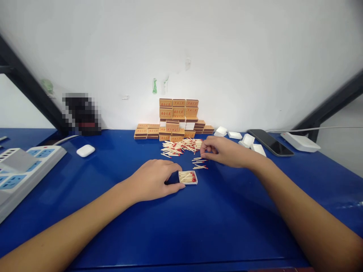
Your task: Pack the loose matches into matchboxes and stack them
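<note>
My left hand [157,179] holds the left end of a small white matchbox tray [196,182] between thumb and fingers. Red-headed matches [187,176] lie in the tray, heads to the right. Just behind it, my right hand [219,150] is bent low over the blue table, thumb and fingertips drawn together beside a few loose matches [198,161]. Whether a match is between those fingertips is hidden. A heap of loose matches [181,145] spreads left of my right hand, in front of stacked orange matchboxes [178,112] against the wall.
White matchbox trays [235,135] and a dark phone [270,142] lie at the back right, beside a white device [300,142]. On the left are a white earbud case [85,150] and a power strip [51,162]. The blue table [176,234] meets a white wall.
</note>
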Motion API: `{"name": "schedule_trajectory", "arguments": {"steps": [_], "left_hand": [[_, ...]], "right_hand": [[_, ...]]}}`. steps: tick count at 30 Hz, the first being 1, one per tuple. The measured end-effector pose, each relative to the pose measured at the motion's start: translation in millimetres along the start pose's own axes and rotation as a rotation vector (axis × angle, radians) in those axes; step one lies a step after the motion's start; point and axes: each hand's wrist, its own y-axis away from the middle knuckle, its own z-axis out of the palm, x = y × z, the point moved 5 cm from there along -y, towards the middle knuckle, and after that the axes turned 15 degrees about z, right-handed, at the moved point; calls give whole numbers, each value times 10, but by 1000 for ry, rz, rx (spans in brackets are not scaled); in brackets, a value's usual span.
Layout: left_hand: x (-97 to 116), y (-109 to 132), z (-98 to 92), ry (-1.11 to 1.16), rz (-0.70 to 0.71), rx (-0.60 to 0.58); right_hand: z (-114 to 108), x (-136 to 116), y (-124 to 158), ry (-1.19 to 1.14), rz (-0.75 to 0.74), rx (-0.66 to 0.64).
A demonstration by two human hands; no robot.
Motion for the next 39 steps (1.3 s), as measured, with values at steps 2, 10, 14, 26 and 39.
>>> {"name": "schedule_trajectory", "arguments": {"steps": [2, 10, 14, 26, 39], "left_hand": [[1, 1, 3, 9, 0, -6], [-6, 8, -6, 22, -9, -5], [-7, 5, -1, 16, -6, 0], [2, -2, -9, 33, -10, -9], [-5, -1, 0, 20, -5, -6]], "right_hand": [[-18, 52, 10, 14, 30, -29], [74, 152, 9, 62, 9, -95], [81, 118, 16, 43, -10, -88], [35, -72, 119, -29, 1, -78], [175, -106, 110, 16, 28, -193]]}}
